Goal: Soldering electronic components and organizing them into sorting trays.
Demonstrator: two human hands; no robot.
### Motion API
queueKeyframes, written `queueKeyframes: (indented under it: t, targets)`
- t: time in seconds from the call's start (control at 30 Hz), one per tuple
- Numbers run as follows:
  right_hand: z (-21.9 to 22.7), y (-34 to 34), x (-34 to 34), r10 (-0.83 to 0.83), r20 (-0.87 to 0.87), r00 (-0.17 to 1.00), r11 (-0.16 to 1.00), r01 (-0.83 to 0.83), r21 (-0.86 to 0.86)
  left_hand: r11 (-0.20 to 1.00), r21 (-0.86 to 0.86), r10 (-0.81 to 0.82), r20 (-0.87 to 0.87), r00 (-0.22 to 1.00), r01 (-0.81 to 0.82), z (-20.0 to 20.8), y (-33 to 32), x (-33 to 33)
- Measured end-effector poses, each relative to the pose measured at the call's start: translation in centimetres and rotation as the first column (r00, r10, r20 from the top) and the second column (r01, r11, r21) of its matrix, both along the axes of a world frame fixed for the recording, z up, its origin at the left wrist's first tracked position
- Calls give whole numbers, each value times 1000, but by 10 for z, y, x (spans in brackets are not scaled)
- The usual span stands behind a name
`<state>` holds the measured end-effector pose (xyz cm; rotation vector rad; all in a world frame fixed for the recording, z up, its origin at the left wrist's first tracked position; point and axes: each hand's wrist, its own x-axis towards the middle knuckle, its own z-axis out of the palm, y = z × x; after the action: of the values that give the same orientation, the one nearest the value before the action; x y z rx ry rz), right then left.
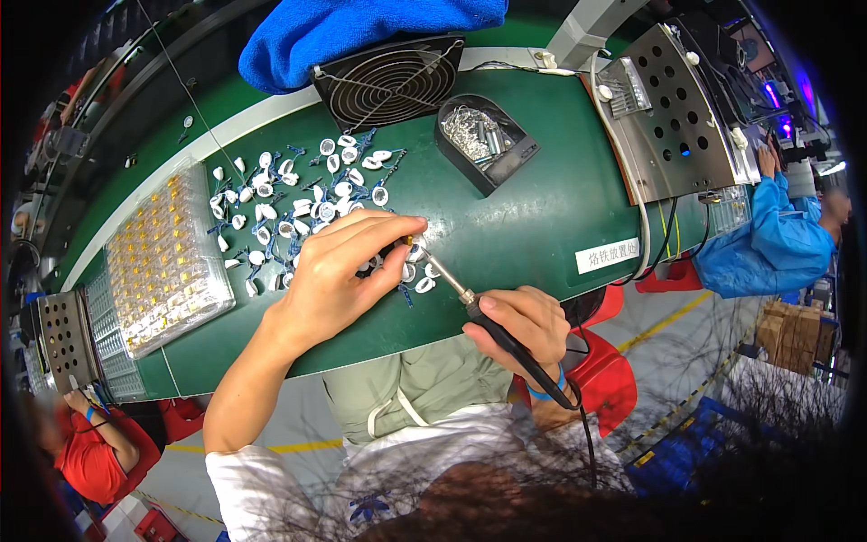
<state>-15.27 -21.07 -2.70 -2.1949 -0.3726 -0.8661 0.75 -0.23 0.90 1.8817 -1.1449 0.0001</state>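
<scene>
Your left hand (339, 275) lies on the green table (533, 194) with its fingers curled down, pinching a small white part (415, 253) at the fingertips. The part is tiny and roundish, with a bit of yellow showing beside it, and it sits near the middle of the table, close to the front edge. Your right hand (524, 330) is closed around the black handle of a soldering iron (492, 325). You hold it like a pen, and its thin metal tip points up and left, right at the part under your left fingers. A black cord runs from the handle down past your wrist.

Behind your left hand lies a pile of small white parts (298, 194) with blue wires, spread loosely over the table. To the left of the pile sits a clear tray (163, 262) full of little yellow pieces in rows. It sits tilted, and its near corner comes close to the front edge.

At the back stand a black fan (388, 81) and, to its right, a dark box (485, 140) with shiny metal bits inside. A blue cloth (361, 32) lies behind the fan. A silver metal plate with holes (673, 117) stands at the far right.

The table between the dark box and the metal plate is bare green. The front edge of the table curves just under both your hands.
</scene>
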Motion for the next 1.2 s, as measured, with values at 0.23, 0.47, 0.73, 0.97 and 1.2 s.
queueKeyframes:
  t: [0.23,0.47,0.73,0.97,1.2]
  targets:
    - [-1,0,1,0,13,1000,1000,0,16,1000,-18,-3,-9,1000,3,0,0,0]
    - [-1,0,2,29,-6,1000,1000,-29,3,1000,-6,-7,-10,1000,7,1,0,0]
    - [1,0,2,35,-35,999,999,-35,-3,1000,-5,-10,11,1000,10,2,0,-1]
    - [2,1,2,26,-35,999,999,-26,-22,1000,2,-15,35,999,14,2,0,0]
    - [1,0,1,23,-4,1000,999,-23,-26,1000,3,-18,61,998,18,2,0,0]
